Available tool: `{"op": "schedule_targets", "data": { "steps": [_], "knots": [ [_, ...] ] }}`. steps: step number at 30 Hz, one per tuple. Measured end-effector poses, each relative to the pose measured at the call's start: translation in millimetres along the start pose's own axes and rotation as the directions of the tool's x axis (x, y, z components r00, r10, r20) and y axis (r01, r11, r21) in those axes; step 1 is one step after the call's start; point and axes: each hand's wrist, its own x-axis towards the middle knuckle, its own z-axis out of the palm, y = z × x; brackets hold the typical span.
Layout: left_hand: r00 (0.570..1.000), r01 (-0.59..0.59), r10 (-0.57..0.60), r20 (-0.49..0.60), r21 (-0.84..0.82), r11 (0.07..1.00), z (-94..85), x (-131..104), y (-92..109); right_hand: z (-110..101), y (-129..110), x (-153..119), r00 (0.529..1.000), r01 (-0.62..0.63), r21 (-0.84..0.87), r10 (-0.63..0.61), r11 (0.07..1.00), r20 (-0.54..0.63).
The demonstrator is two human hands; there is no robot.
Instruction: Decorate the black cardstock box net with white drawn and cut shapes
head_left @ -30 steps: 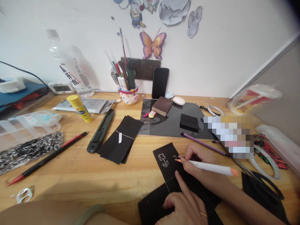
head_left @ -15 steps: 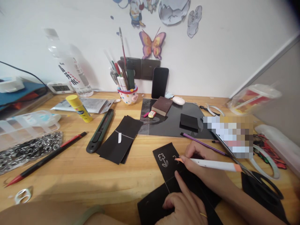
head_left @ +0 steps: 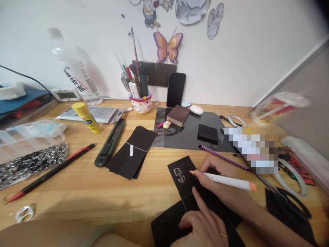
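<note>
My right hand [head_left: 216, 175] is closed round a white marker [head_left: 228, 181] with an orange tip and end cap. The tip touches a black card [head_left: 181, 192], beside a small flower drawn there in a pale line. Part of a second mark near the tip is hidden by my fingers. My left hand [head_left: 203, 223], with a ring on one finger, rests on the black paper, index finger stretched towards the marker tip and the other fingers curled.
Folded black cards [head_left: 133, 152], a green cutter [head_left: 110, 142] and a glue stick [head_left: 86, 118] lie left of centre. Scissors [head_left: 290, 202] and a purple-striped pen [head_left: 223, 157] are at the right. Behind stand a pen cup [head_left: 141, 104], a phone [head_left: 176, 90] and a bottle [head_left: 77, 72].
The marker tip has moved slightly up and left on the card, and the marker's rear end has shifted left and a little down. My left hand has stayed in place.
</note>
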Motion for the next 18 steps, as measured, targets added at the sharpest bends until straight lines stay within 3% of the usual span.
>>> {"op": "schedule_targets", "data": {
  "steps": [5, 8, 10, 12, 14, 18],
  "knots": [
    [1.0, -0.013, 0.013, -0.003, 0.047, 0.999, 0.3, -0.9, 1.1, 1.1, 0.0, -0.7, 0.999, 0.012, -0.004, -0.012, 1.0, 0.03],
    [0.988, -0.151, 0.137, 0.068, 0.26, 0.954, 0.6, -2.3, 4.0, -0.1, -3.6, -1.0, 0.999, 0.016, 0.011, -0.016, 1.0, 0.05],
    [0.952, -0.305, 0.246, 0.182, 0.495, 0.813, 1.4, -3.0, 5.8, -1.4, -5.4, -1.3, 0.997, 0.004, 0.031, -0.006, 0.999, 0.073],
    [0.903, -0.429, 0.31, 0.298, 0.666, 0.61, 2.6, -3.2, 7.3, -2.5, -5.5, -1.5, 0.996, -0.02, 0.045, 0.016, 0.999, 0.093],
    [0.854, -0.514, 0.346, 0.388, 0.731, 0.449, 3.7, -2.9, 8.4, -3.2, -4.5, -1.3, 0.996, -0.028, 0.04, 0.024, 0.999, 0.088],
    [0.794, -0.594, 0.372, 0.48, 0.743, 0.308, 4.6, -4.3, 10.2, -3.4, -3.1, -0.2, 0.997, -0.021, 0.015, 0.019, 1.0, 0.078]
  ]
}}
